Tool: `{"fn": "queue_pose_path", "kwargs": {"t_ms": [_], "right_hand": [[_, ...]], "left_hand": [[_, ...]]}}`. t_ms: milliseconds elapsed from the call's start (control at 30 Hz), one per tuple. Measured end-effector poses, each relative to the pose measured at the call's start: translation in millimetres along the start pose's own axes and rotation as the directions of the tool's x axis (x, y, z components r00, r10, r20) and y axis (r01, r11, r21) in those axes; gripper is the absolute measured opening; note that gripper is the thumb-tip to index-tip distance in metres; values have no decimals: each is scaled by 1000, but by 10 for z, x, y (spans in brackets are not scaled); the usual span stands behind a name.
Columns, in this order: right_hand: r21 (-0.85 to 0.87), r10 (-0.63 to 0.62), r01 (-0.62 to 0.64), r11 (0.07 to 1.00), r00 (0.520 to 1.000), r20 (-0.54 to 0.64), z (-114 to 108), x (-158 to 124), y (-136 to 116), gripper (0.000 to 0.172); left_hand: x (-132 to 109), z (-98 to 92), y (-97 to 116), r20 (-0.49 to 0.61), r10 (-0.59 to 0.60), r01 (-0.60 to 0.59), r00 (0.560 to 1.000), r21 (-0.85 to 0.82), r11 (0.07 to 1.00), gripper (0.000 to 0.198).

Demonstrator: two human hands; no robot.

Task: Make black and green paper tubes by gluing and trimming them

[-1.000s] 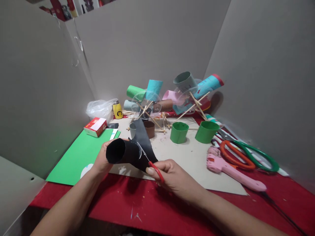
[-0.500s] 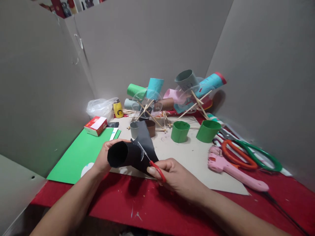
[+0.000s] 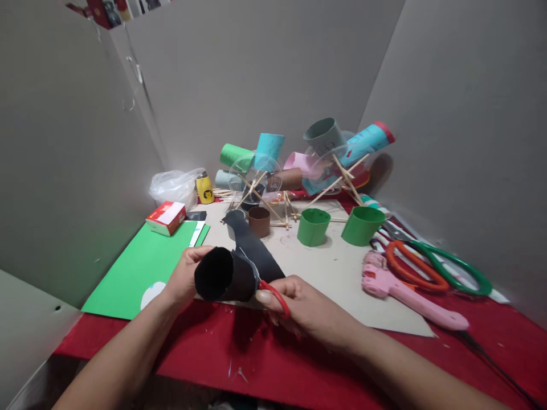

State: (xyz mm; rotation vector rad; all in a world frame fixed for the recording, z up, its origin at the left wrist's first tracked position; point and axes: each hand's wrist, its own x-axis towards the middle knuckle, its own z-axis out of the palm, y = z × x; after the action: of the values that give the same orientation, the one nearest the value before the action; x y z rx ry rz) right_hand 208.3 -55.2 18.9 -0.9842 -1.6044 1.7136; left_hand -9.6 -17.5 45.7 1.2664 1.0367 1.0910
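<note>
Black paper tube (image 3: pixel 243 278), just left of lower centre in the frame, could have ended up with a ragged rim if it had rolled against the scissors (image 3: pixel 277 297), or been creased by too tight a squeeze. The left hand (image 3: pixel 186 279) was clamped on the tube's left side, its fingers partly hidden behind. The right hand (image 3: pixel 301 302), at the tube's lower right, had its fingers closed on the scissors' red handles. Their blades lay along the tube's far end, beside a black paper strip (image 3: pixel 258 249) slanting up and left.
</note>
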Motion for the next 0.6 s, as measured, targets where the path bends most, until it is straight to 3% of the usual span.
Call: {"fn": "queue_pose_path", "kwargs": {"t_ms": [200,400,600], "right_hand": [[8,-36,36,999,997,-64,6,4,-16,57],[59,-69,82,995,977,-203,35,-4,0,58],[83,-71,86,993,983,-170,66,-3,7,57]], "left_hand": [[55,-6,-74,25,-46,47,999,-57,997,37],[42,80,-101,59,-82,86,995,-71,994,30],[24,102,-126,190,-122,147,974,-121,982,22]]}}
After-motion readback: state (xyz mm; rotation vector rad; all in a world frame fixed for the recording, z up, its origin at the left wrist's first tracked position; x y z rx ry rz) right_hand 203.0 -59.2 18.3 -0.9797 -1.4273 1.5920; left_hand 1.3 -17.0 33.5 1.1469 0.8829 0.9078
